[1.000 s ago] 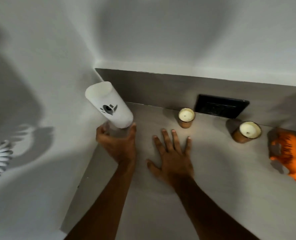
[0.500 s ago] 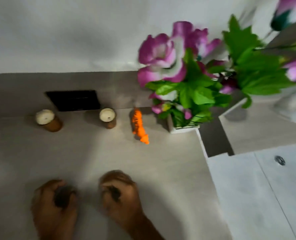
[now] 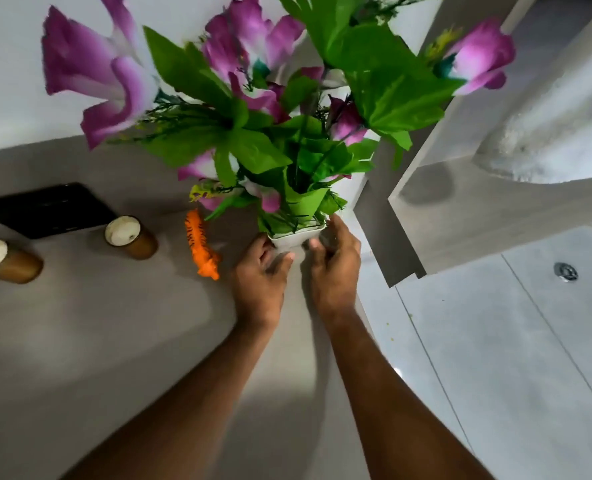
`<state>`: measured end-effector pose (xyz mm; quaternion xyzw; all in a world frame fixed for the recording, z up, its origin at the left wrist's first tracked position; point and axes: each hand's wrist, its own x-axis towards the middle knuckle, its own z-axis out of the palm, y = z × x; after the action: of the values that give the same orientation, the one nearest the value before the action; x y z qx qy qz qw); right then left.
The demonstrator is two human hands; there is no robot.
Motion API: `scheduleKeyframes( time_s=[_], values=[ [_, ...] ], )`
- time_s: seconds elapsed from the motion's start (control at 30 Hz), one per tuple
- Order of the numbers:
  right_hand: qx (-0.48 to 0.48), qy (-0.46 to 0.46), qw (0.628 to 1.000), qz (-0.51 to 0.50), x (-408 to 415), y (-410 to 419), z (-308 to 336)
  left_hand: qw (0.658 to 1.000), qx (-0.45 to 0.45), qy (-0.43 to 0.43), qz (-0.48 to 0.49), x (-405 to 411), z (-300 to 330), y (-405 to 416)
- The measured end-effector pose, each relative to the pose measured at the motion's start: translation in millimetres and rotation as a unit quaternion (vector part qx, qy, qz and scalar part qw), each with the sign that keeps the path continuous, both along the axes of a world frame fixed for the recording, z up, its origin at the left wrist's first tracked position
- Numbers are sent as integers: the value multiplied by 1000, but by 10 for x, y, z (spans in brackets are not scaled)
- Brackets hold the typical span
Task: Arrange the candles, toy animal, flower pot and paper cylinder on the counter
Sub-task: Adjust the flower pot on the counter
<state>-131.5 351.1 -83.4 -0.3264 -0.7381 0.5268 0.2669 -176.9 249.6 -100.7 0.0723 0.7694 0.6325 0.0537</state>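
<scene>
A white square flower pot (image 3: 296, 237) with purple flowers and green leaves stands at the counter's right end. My left hand (image 3: 260, 275) holds its left side and my right hand (image 3: 334, 268) holds its right side. An orange striped toy animal (image 3: 201, 245) lies just left of the pot. Two brown candles with white wax stand further left, one (image 3: 130, 237) near the toy and one (image 3: 2, 261) at the frame's left edge. The paper cylinder is out of view.
The grey counter (image 3: 97, 341) runs along a wall with a black wall plate (image 3: 45, 209) behind the candles. Right of the counter's end lies a white tiled floor (image 3: 512, 341) with a drain (image 3: 565, 271). A white basin (image 3: 557, 133) hangs at the upper right.
My view has swung right from the cylinder in the left corner. Both hands moved from the front of the counter to the flower pot and closed on its sides.
</scene>
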Motion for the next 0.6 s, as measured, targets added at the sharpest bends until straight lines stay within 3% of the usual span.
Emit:
scheduleKeyframes(
  time_s=[0.17, 0.37, 0.6],
  values=[
    [36, -17, 999, 26, -151, 121, -83, 1000, 25, 15, 2, -83, 24, 72],
    [33, 0, 999, -11, -200, 99, -133, 1000, 12, 20, 3, -133, 33, 163],
    [-27, 21, 999, -10, -190, 73, -92, 999, 24, -21, 10, -114, 75, 162]
  ],
)
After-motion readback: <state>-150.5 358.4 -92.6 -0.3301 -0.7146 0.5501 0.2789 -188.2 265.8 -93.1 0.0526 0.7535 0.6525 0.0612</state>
